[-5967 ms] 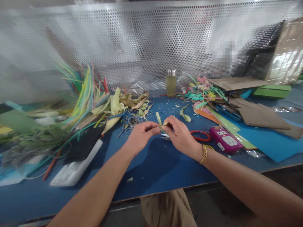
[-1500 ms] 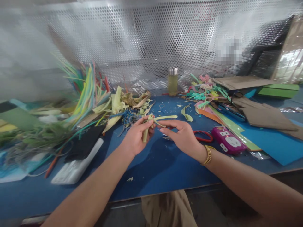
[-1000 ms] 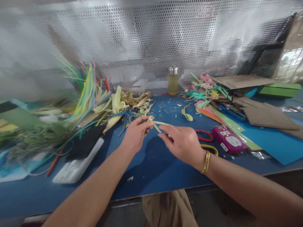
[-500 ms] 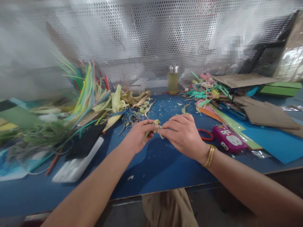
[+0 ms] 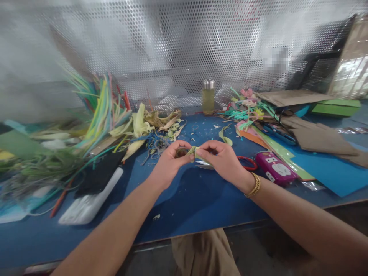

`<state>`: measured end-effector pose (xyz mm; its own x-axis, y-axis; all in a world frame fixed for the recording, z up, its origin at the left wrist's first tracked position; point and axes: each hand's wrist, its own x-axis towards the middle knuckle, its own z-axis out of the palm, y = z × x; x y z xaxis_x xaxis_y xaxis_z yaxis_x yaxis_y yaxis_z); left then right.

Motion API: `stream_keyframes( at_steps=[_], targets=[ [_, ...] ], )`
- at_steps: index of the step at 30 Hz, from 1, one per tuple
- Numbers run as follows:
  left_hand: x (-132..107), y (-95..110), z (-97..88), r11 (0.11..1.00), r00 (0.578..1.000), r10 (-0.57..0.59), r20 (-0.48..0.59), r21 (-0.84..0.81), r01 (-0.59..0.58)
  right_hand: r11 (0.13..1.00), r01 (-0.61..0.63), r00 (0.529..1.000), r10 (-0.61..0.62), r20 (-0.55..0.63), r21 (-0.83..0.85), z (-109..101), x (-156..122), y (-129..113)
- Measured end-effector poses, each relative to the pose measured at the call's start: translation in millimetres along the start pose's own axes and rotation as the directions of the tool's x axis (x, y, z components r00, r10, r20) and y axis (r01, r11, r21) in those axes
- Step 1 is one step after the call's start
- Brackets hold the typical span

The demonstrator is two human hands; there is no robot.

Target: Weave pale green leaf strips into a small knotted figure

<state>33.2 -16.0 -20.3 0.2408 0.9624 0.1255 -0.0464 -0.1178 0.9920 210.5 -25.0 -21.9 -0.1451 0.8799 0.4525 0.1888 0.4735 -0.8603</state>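
Note:
My left hand (image 5: 169,163) and my right hand (image 5: 222,159) meet over the middle of the blue table (image 5: 186,203), both pinching a small folded pale-green leaf strip (image 5: 194,150) between thumb and fingertips. The strip is short and bunched up, mostly hidden by my fingers. A gold bracelet (image 5: 253,185) sits on my right wrist. Scissors with red handles (image 5: 245,163) lie on the table just behind my right hand.
A heap of green, yellow and dried leaf strips (image 5: 106,119) fills the left side. A small oil bottle (image 5: 207,97) stands by the perforated metal screen (image 5: 184,50). A pink power strip (image 5: 274,170), coloured paper and brown card (image 5: 313,136) lie at right; a white device (image 5: 92,195) at left.
Over the last seconds the long strip stretched between my hands has been folded down into a short bunch. My hands have closed together, the right coming in toward the left.

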Motion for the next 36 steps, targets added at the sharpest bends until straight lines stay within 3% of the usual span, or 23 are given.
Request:
stream_keyframes(
  at_steps=[3,7,16,21,25,31,36],
  targets=[
    [-0.6,-0.9,1.1,1.0,0.999,-0.001,0.038,-0.007,0.002,0.988,-0.126,0.992,0.124,0.026,0.085,0.6,1.1,-0.9],
    [-0.6,0.6,2.8,0.999,0.999,-0.012,0.031,-0.041,0.013,0.981,-0.168,0.986,0.164,0.039,0.102,0.0,1.7,-0.9],
    [-0.1,2.7,4.4,0.999,1.0,-0.013,-0.012,-0.043,0.013,0.985,0.032,0.997,-0.02,0.073,-0.168,-1.9,1.8,2.1],
    [0.3,0.2,2.7,1.0,1.0,0.015,-0.003,0.011,-0.015,0.98,0.028,0.996,-0.011,0.087,-0.195,-3.1,2.9,2.2],
    [-0.3,1.4,1.7,0.992,0.999,0.044,0.014,0.121,-0.045,0.985,-0.032,0.994,0.05,0.101,-0.171,-4.0,2.6,0.8],
    [-0.4,1.6,-0.1,0.975,0.993,0.106,0.06,0.189,-0.115,0.969,-0.244,0.959,0.248,0.134,-0.048,-4.1,2.3,2.8],
    [-0.2,2.8,-0.9,0.974,0.989,0.133,0.058,0.18,-0.141,0.976,-0.209,0.975,0.203,0.088,0.067,-2.9,1.9,5.9]
  ],
)
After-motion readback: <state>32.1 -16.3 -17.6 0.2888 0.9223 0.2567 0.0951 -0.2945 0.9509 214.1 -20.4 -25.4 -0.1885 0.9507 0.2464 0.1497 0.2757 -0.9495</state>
